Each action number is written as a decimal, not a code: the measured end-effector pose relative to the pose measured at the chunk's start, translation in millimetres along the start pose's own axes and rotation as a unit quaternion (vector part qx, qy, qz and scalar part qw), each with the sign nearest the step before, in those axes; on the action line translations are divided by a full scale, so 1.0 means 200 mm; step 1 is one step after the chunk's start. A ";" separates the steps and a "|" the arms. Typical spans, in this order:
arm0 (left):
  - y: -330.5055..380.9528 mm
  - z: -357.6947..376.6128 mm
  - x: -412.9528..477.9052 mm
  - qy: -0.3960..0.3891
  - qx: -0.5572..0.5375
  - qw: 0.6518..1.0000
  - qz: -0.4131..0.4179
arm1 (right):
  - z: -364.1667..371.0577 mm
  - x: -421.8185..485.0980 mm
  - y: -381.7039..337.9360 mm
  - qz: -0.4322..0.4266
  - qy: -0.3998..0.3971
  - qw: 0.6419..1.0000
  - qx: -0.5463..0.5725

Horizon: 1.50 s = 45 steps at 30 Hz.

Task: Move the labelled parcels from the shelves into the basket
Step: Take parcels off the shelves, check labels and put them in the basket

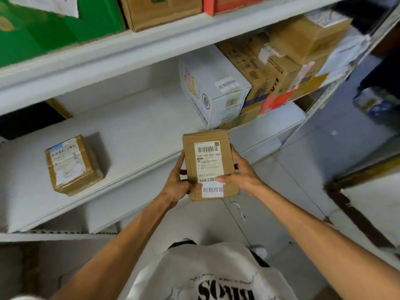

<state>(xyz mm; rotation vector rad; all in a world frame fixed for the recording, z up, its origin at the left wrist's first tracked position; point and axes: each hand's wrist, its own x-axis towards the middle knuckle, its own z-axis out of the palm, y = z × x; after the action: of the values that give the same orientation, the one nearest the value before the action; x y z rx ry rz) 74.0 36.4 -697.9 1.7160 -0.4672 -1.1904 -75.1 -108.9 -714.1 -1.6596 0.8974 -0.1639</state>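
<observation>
Holding a small cardboard parcel point(207, 163) in mid-air just off the front lip of the middle shelf point(138, 118), label face up. Got it clamped from both sides: left grip point(176, 182) curled on its left edge, right grip point(241, 173) on its right edge, thumbs lying over the top. Also seeing another labelled parcel point(72, 164) lying flat on that shelf, well off to the left, plus a white box point(213, 92) further back, right beside a pile of brown cartons point(281, 53).
</observation>
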 end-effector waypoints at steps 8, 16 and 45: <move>0.10 0.65 0.18 -0.145 0.094 0.984 0.031 | -0.55 -0.29 0.33 0.056 0.137 0.986 0.076; 0.27 1.73 0.27 -0.361 0.256 0.891 0.097 | -1.13 -0.92 0.76 0.126 0.382 0.898 0.181; 0.00 4.33 -0.72 -0.806 0.480 0.332 0.096 | -1.70 -2.36 1.35 0.259 0.841 0.298 0.370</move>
<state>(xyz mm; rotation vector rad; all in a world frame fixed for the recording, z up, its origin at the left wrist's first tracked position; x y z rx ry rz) -744.1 -280.3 -680.1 0.2015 -2.9225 -2.2949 -716.4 -82.4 -683.8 0.4728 2.2179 -1.7705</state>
